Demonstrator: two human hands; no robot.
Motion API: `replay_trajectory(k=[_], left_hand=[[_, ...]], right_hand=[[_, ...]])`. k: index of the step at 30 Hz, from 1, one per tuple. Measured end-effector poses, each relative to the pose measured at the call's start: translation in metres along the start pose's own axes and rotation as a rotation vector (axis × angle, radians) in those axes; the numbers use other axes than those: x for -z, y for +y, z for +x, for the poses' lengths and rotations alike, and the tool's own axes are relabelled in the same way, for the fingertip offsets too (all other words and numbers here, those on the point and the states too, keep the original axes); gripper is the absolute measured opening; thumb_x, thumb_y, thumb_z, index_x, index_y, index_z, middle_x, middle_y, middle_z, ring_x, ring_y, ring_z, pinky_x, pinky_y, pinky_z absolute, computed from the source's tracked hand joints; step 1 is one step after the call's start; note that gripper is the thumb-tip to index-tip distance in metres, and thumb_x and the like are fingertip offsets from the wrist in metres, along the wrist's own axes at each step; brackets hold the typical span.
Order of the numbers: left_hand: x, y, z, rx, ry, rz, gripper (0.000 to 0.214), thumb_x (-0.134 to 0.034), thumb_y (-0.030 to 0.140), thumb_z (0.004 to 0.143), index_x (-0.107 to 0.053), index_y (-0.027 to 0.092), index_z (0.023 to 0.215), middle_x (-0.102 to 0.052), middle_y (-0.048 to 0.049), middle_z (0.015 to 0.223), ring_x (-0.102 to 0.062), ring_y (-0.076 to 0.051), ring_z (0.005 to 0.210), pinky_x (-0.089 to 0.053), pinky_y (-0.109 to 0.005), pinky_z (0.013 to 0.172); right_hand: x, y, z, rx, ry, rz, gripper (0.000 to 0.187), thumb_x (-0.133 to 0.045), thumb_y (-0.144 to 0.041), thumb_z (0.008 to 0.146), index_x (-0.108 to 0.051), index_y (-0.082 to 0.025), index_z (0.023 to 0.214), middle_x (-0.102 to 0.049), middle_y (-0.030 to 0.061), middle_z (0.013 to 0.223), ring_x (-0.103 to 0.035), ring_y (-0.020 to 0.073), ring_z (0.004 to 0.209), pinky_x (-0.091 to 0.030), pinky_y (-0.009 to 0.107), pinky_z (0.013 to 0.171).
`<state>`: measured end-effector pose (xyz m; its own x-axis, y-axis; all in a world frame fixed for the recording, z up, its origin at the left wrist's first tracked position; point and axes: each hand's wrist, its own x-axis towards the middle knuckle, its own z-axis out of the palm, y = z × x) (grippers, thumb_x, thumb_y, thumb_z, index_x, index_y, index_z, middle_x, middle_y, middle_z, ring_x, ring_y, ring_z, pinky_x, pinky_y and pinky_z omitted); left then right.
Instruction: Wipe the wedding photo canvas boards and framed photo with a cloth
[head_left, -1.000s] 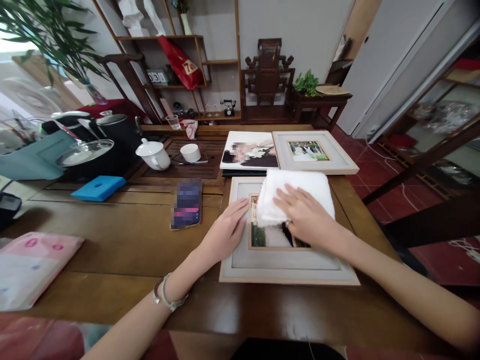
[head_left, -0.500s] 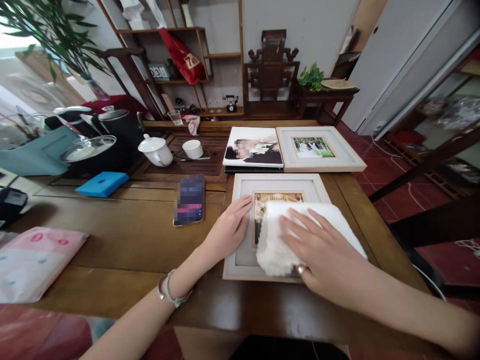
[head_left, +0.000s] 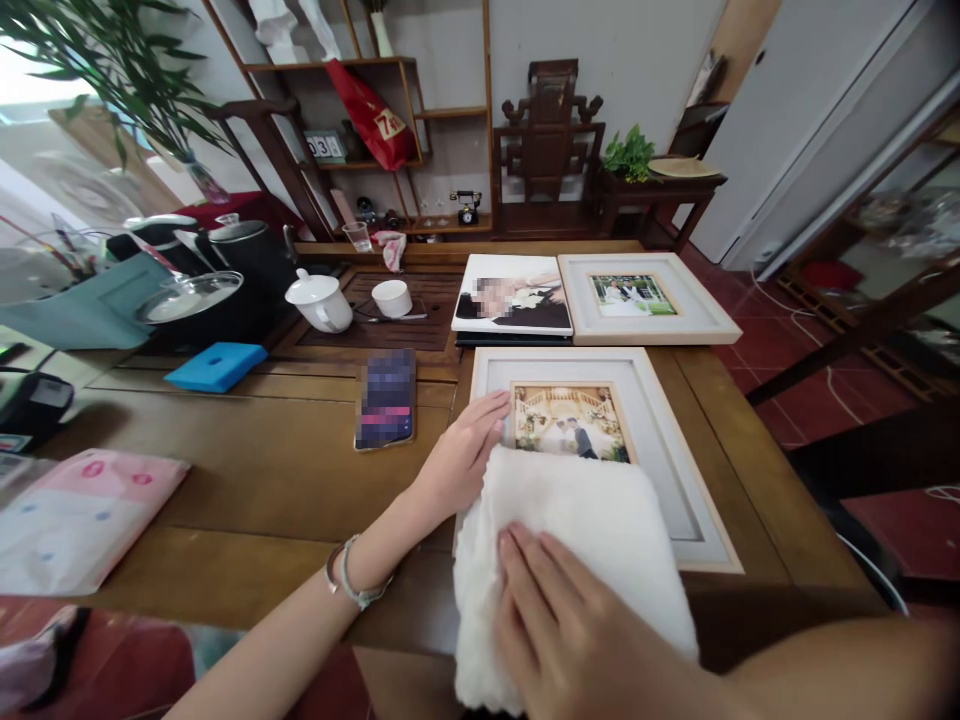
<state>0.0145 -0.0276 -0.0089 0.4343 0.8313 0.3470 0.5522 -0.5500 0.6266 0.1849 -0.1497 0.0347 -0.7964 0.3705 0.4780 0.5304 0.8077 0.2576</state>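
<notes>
A light wooden picture frame point(head_left: 690, 470) with a wedding photo point(head_left: 566, 422) at its middle lies flat on the table in front of me. My left hand point(head_left: 463, 450) rests on the frame's left side, its fingers stretched out flat near the photo. Over the frame's near part spreads a folded white cloth point(head_left: 585, 500), which covers the photo's lower edge and hangs past the table's front edge. My right hand point(head_left: 562, 610) presses on this cloth with its fingers close together; the thumb is hidden.
Behind lie a photo panel point(head_left: 514, 295) and a second framed photo point(head_left: 651, 300). To the left are a phone point(head_left: 386, 400), a blue block point(head_left: 216, 367), a lidded white cup point(head_left: 321, 303), a small white bowl point(head_left: 392, 298) and a pink-and-white packet point(head_left: 90, 515).
My right hand has pulled the cloth toward me and to the left, uncovering most of the photo and the frame's right side. My left hand stays on the frame.
</notes>
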Motion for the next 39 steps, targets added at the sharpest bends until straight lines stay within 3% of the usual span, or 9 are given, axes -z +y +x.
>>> replay_trajectory(k=[6,10,14,18,22,25,28,33,39], left_hand=[[-0.001,0.003,0.0,-0.017,-0.027,0.098,0.041,-0.041,0.022,0.098,-0.055,0.011,0.135,-0.053,-0.0159,0.143,-0.044,-0.026,0.138,-0.035,-0.049,0.117],[0.0,0.002,-0.001,-0.027,-0.028,0.109,0.042,-0.045,0.02,0.095,-0.054,0.013,0.135,-0.052,-0.0158,0.144,-0.044,-0.028,0.138,-0.037,-0.05,0.116],[0.0,0.003,-0.001,-0.037,-0.022,0.11,0.043,-0.047,0.02,0.094,-0.054,0.015,0.136,-0.052,-0.015,0.144,-0.044,-0.028,0.138,-0.037,-0.051,0.115],[0.0,0.003,-0.001,-0.041,-0.033,0.123,0.043,-0.046,0.019,0.095,-0.053,0.011,0.136,-0.051,-0.0181,0.144,-0.043,-0.029,0.138,-0.037,-0.052,0.115],[0.0,0.003,-0.001,-0.061,-0.026,0.11,0.043,-0.046,0.018,0.094,-0.052,0.011,0.136,-0.051,-0.0185,0.143,-0.043,-0.029,0.138,-0.038,-0.051,0.115],[0.002,0.005,0.0,-0.074,-0.017,0.113,0.042,-0.047,0.017,0.094,-0.053,0.012,0.135,-0.054,-0.0174,0.14,-0.045,-0.029,0.136,-0.039,-0.049,0.114],[0.004,0.01,0.001,-0.067,-0.034,0.11,0.039,-0.047,0.015,0.093,-0.056,0.014,0.131,-0.058,-0.0155,0.133,-0.051,-0.029,0.128,-0.044,-0.047,0.109],[0.004,0.01,0.001,-0.072,-0.025,0.104,0.038,-0.046,0.014,0.093,-0.058,0.016,0.128,-0.058,-0.015,0.134,-0.052,-0.029,0.129,-0.044,-0.048,0.109],[-0.001,0.002,-0.001,-0.078,-0.021,0.112,0.043,-0.047,0.017,0.094,-0.053,0.014,0.136,-0.052,-0.017,0.144,-0.044,-0.028,0.138,-0.039,-0.052,0.114]], right_hand=[[0.016,0.054,-0.039,-0.16,-0.252,0.035,0.049,-0.046,-0.005,0.062,-0.07,-0.007,0.105,-0.071,0.018,0.118,-0.068,0.0291,0.107,-0.058,0.04,0.088],[0.005,0.108,-0.053,-0.29,-0.371,-0.054,0.057,-0.047,-0.002,0.061,-0.067,-0.004,0.114,-0.066,0.0201,0.126,-0.061,0.0332,0.119,-0.053,0.046,0.096],[-0.015,0.159,-0.05,-0.512,-0.37,-0.069,0.053,-0.047,-0.005,0.073,-0.061,-0.003,0.125,-0.062,0.0231,0.131,-0.056,0.0353,0.125,-0.048,0.049,0.1],[-0.033,0.193,-0.024,-0.64,-0.293,0.143,0.056,-0.046,-0.007,0.076,-0.058,-0.004,0.13,-0.06,0.0212,0.134,-0.057,0.034,0.123,-0.047,0.045,0.1],[-0.051,0.196,0.017,-0.688,-0.202,0.462,0.053,-0.053,-0.014,0.078,-0.059,-0.008,0.13,-0.062,0.0162,0.134,-0.06,0.032,0.12,-0.048,0.042,0.098],[-0.064,0.181,0.044,-0.512,-0.218,0.525,0.057,-0.052,-0.008,0.075,-0.058,-0.008,0.132,-0.056,0.0147,0.14,-0.047,0.0299,0.134,-0.039,0.043,0.108],[-0.071,0.164,0.057,-0.331,-0.317,0.42,0.065,-0.05,-0.001,0.071,-0.054,-0.005,0.136,-0.048,0.0165,0.148,-0.028,0.0305,0.145,-0.029,0.046,0.116],[-0.064,0.157,0.043,-0.329,-0.366,0.221,0.063,-0.048,0.0,0.072,-0.057,-0.01,0.134,-0.045,0.013,0.151,-0.024,0.0344,0.146,-0.029,0.053,0.115],[-0.04,0.176,-0.005,-0.37,-0.411,-0.033,0.061,-0.048,0.002,0.07,-0.063,-0.013,0.128,-0.052,0.0125,0.145,-0.029,0.0355,0.144,-0.031,0.056,0.113]])
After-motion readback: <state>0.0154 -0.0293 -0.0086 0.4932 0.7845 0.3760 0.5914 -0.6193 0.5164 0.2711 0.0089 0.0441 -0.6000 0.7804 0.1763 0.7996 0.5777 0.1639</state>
